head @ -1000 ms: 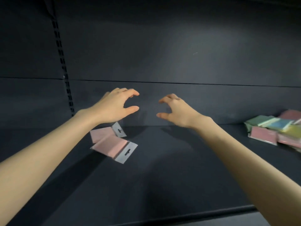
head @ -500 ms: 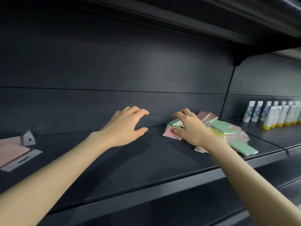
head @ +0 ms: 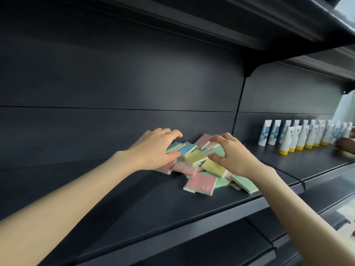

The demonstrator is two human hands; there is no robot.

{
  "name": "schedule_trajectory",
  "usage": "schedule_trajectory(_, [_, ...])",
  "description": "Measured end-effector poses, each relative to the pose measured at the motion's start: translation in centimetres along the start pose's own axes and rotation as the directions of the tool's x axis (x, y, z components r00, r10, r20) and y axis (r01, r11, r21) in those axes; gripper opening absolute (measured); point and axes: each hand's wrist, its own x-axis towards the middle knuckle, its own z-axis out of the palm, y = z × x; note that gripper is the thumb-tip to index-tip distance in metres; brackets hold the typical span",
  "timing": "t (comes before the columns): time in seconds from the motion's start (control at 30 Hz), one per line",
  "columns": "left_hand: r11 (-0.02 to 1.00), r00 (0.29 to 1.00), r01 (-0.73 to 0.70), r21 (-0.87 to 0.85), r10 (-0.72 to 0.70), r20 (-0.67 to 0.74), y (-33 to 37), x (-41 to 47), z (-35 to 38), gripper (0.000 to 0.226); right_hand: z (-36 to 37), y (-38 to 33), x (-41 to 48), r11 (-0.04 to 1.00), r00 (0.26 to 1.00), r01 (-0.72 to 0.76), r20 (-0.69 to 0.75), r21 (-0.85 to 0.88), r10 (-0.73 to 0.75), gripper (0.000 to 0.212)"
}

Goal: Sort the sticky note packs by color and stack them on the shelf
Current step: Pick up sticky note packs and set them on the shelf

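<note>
**shelfwatcher:** so what are the hands doing, anyone got a clear look?

**padfan:** both are down on the heap. The left hand (head: 153, 148) sits on the left side of the pile of sticky note packs (head: 196, 158), fingers arched over a green one and a blue pack (head: 186, 148), with the thumb tip in against the edge of the packs. The right hand (head: 233, 156) is on the right side, fingers curled like a claw, thumb down by a yellow pack (head: 213, 167). Honestly can't tell if either hand has actually pinched a pack or is only resting on top, the fingers hide it

**shelfwatcher:** and the packs themselves, sorted or nah?

**padfan:** nah, it's one jumbled pile, colours all mixed and overlapping at odd angles: pink, yellow, green, blue. A pink pack (head: 199, 183) lies flat at the front, nearest the shelf edge, and a green pack (head: 244, 184) pokes out from under the right wrist. The whole lot sits on a dark shelf (head: 134, 198), towards the back panel (head: 115, 83)

**shelfwatcher:** anything else around?

**padfan:** off to the right, on the next section, there's a row of white tubes (head: 299, 137) standing on their caps, some of the caps yellow, well apart from the pile. At the far right edge another person's hand (head: 345, 145) is just beside the tubes. An upper shelf (head: 249, 25) hangs overhead and a lower shelf (head: 211, 246) shows below
</note>
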Motion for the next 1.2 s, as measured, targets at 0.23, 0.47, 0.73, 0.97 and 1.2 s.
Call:
schedule_trajectory(0.23, [0.999, 0.999, -0.009, -0.039, 0.01, 0.03, 0.6, 7.7, 5.5, 0.045, 0.9, 7.6, 4.5, 0.999, 0.998, -0.042, 0.048, 0.013, 0.041, 0.049])
schedule_trajectory(0.47, [0.995, 0.996, 0.031, -0.093, -0.022, 0.092, 2.6, 14.5, 9.7, 0.043, 1.8, 15.1, 7.7, 0.997, 0.993, -0.076, 0.088, 0.03, 0.073, 0.047])
schedule_trajectory(0.73, [0.978, 0.98, 0.196, -0.075, -0.192, 0.059, 6.5, 15.8, 12.7, 0.043, 3.4, 21.6, 10.0, 0.986, 0.989, 0.081, 0.11, 0.147, -0.098, 0.041])
schedule_trajectory(0.97, [0.908, 0.912, 0.409, -0.091, -0.41, 0.014, 13.0, 13.8, 15.7, 0.046, 4.3, 26.3, 8.7, 0.949, 0.948, 0.2, 0.199, 0.242, -0.25, 0.048])
schedule_trajectory(1.2, [0.849, 0.854, 0.517, -0.107, -0.52, 0.001, 17.0, 12.6, 15.9, 0.044, 4.4, 28.1, 7.4, 0.907, 0.911, 0.267, 0.223, 0.325, -0.348, 0.044])
